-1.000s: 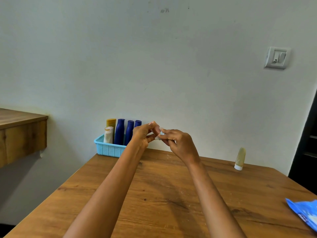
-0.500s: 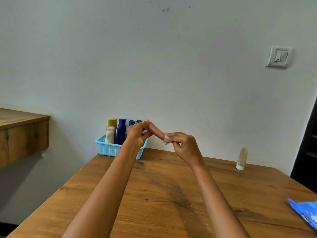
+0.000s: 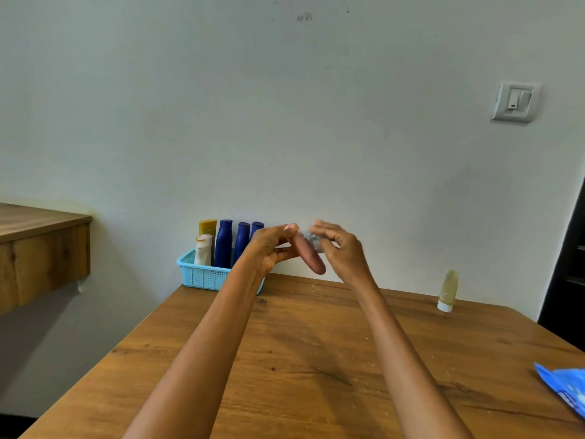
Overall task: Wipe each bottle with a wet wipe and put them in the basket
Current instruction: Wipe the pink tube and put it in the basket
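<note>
The left hand (image 3: pixel 269 248) gripped a pinkish bottle (image 3: pixel 308 253), held tilted above the worktop (image 3: pixel 316 359), its lower end toward the right hand (image 3: pixel 340 251). That hand pinched a crumpled wet wipe (image 3: pixel 311 239) against the bottle's upper part. Just left of the left hand stood the blue basket (image 3: pixel 202 275) with upright bottles; a pale bottle (image 3: pixel 448 289) stood well right of both hands.

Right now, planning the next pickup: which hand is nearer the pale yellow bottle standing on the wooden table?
Right. The right hand is left of the pale yellow bottle; the left hand is farther left.
</note>
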